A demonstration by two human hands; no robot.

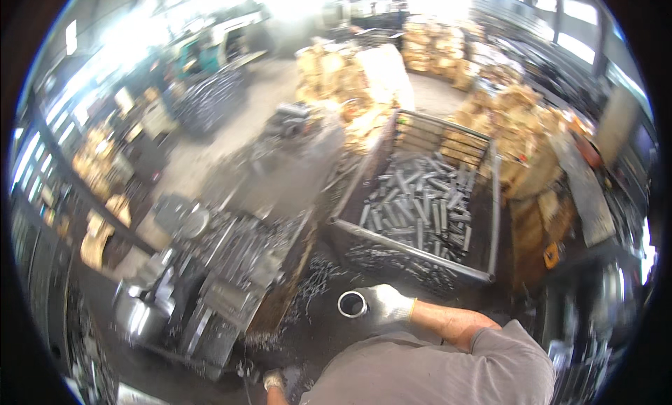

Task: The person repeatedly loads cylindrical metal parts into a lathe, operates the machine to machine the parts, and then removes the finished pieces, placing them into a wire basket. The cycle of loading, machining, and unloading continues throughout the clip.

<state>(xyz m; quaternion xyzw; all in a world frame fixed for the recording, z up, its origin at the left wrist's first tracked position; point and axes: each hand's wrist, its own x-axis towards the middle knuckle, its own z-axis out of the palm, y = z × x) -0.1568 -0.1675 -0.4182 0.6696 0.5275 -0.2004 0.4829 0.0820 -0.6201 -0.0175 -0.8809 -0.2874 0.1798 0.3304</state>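
Note:
My right hand [390,304], in a pale glove, is closed round a short metal tube [352,305], whose round open end shows. I hold it in front of my body, just below the near edge of the metal bin [413,249]. That bin contains many short cut metal tubes [420,202] lying loose. My left hand [274,380], also gloved, is low near the bottom edge, beside the lathe [231,296]. Its fingers are small and smeared, so what they hold, if anything, does not show. The lathe's shiny round chuck [140,312] is at the left.
Curled metal shavings [316,282] litter the dark floor between lathe and bin. Tan piled sacks or cartons [332,72] stand behind, with more [521,125] at the right. A long plank [584,195] leans at the right. A grey-green machine [217,44] stands at the back left.

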